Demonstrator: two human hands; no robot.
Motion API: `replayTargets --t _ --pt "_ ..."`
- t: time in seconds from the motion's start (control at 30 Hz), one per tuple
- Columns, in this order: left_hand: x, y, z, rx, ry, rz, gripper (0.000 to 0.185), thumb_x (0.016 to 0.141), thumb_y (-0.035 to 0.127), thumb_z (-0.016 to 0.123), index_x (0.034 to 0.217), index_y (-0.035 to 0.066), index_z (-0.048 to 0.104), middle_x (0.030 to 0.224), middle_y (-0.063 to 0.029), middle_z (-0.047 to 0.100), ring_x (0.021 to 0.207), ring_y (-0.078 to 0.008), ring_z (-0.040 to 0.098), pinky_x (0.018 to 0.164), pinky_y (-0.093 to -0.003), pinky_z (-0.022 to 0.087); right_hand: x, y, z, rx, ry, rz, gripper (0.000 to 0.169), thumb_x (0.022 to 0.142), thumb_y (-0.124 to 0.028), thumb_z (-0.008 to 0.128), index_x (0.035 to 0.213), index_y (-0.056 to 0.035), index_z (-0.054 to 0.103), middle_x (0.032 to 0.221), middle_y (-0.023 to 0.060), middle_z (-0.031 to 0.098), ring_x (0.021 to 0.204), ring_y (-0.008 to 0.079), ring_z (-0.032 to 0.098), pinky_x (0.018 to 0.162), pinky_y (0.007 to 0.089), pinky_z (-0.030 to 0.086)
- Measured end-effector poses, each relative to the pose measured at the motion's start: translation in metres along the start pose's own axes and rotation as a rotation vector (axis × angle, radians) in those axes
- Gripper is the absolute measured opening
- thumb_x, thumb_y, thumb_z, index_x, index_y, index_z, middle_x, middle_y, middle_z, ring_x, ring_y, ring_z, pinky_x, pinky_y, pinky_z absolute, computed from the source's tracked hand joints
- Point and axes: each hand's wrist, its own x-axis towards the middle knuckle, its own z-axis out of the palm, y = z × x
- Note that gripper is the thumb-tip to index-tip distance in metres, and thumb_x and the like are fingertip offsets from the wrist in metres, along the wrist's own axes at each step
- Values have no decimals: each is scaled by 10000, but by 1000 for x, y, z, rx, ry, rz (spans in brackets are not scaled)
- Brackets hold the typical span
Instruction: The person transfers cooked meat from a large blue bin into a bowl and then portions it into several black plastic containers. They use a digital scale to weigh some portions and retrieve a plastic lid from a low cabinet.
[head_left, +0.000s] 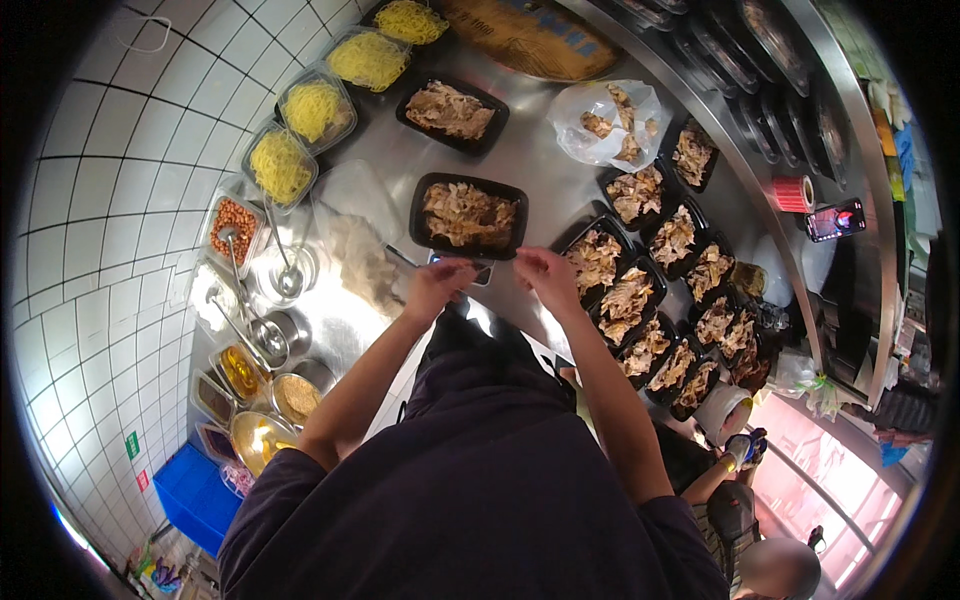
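Observation:
A black plastic tray (466, 249) of chopped cooked meat (469, 213) sits before me on the steel worktop. Below its near edge shows a small device with a display (480, 271), partly covered by my left hand (444, 283). The fingers of that hand are bunched near the display, and nothing is visible in them. My right hand (546, 276) is at the tray's near right corner with its fingers curled; whether it touches the rim is unclear. Farther back lies another black tray of meat (450, 111). A plastic bag (600, 124) with meat pieces stands to the right.
Several filled black trays (626, 304) crowd the right side. Along the tiled wall stand tubs of yellow shreds (281, 166), peanuts (234, 232) and metal bowls with ladles (289, 281). A crumpled cloth (364, 262) lies left. Another person's gloved hand (739, 448) appears lower right.

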Motion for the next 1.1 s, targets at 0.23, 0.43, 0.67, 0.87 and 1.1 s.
replayTargets --t 0.23,0.43,0.67,0.87,1.1 --pt "-13 -5 62 64 -184 -124 470 836 260 713 1179 -28 571 912 -75 666 746 -125 616 573 -232 482 -58 20 3 -149 -74 -228 422 757 -69 716 1157 -21 591 1007 101 656 828 148 639 690 276 519" --pt "-8 -14 110 80 -232 -64 519 833 299 717 1173 -54 545 841 -102 669 711 -137 628 569 -243 486 -79 26 -32 -130 0 -180 324 754 -63 689 1068 -15 625 870 74 661 768 126 612 686 264 505" --pt "-22 -7 148 -32 -215 -176 500 900 369 629 1210 -12 538 880 -102 669 749 -142 637 605 -269 509 -82 69 -74 33 67 -112 322 774 -102 698 1065 5 614 838 54 628 748 117 573 671 260 481" --pt "-32 -76 94 -48 53 -96 280 876 170 635 1111 22 606 838 -49 653 661 -112 575 562 -255 474 -58 99 -154 -6 289 -103 310 868 -232 685 1021 22 595 782 70 618 709 126 587 640 289 481" --pt "-32 -86 -62 939 903 201 487 754 199 754 1188 95 560 1050 -180 529 915 -344 573 777 -421 473 24 24 -306 36 759 -379 271 814 -181 728 987 -9 609 779 47 637 631 130 587 544 275 469"
